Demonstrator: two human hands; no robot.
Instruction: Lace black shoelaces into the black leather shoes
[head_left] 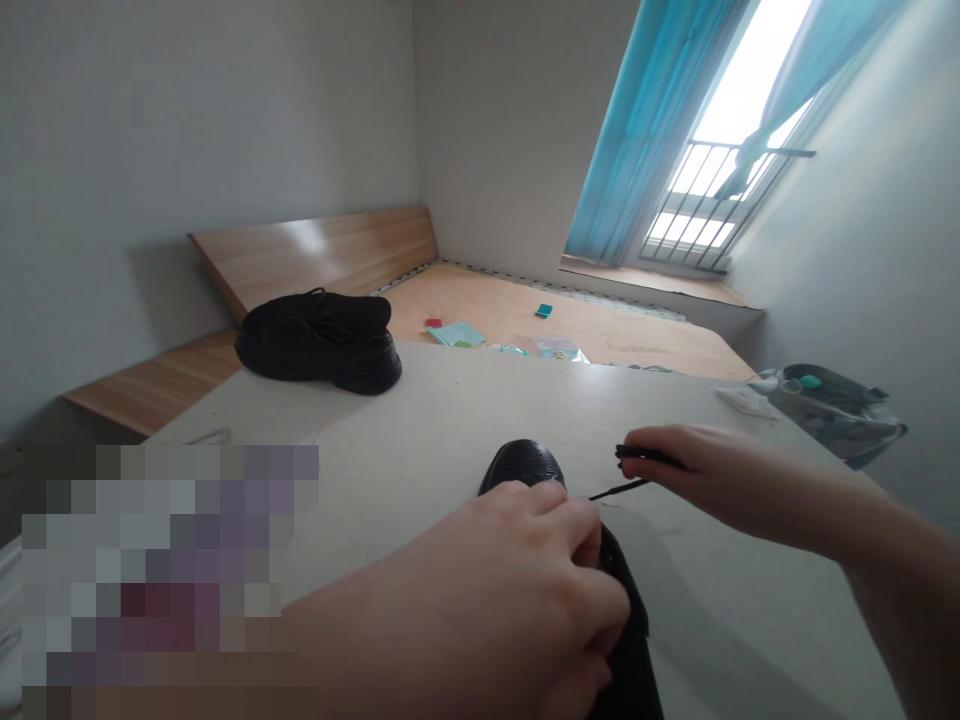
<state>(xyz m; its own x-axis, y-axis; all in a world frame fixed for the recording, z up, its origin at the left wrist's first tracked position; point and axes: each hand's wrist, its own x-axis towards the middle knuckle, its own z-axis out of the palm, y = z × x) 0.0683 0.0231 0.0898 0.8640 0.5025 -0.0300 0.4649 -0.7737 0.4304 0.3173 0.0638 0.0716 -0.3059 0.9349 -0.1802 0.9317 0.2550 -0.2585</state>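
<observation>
A black leather shoe [525, 460] lies on the white tabletop [420, 450], its rounded toe pointing away from me. My left hand [536, 570] is closed over the shoe's upper, fingers curled, and covers most of the middle. To the right, my right hand [675, 458] is shut on a black shoelace [615, 491], bunched between thumb and fingers. The lace stretches from the shoe's side to that hand. Another black shoe [319, 345], its lace visible on top, sits at the table's far left edge.
Beyond the table is a bed board [637, 335] with small packets and a light green item [456, 334] on it. A lined bin [844, 405] stands off the right edge, near a white tissue-like piece [746, 402]. Pixelation hides the lower left.
</observation>
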